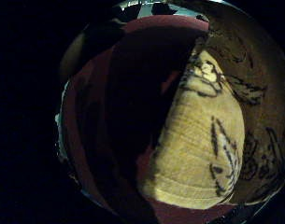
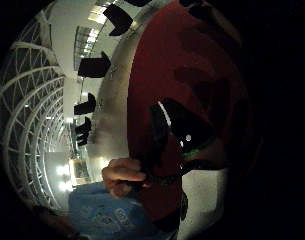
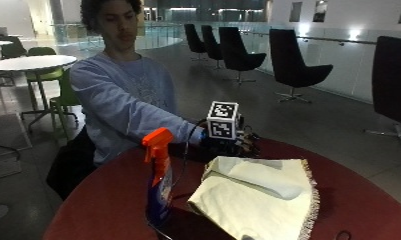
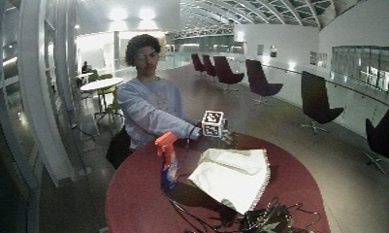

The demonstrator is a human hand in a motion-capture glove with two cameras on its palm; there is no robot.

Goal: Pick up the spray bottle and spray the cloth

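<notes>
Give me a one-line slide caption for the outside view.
Gloved right hand hovers behind the folded cream cloth on the red table; the orange-topped spray bottle stands untouched.

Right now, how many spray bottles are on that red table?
1. The spray bottle stands upright on the red table, beside the cream cloth. The gloved hand is past the cloth, not touching the bottle. None seems hidden.

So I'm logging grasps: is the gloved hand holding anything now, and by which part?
Nothing: the gloved right hand is at the cloth's far edge, and the spray bottle stands untouched.
</notes>
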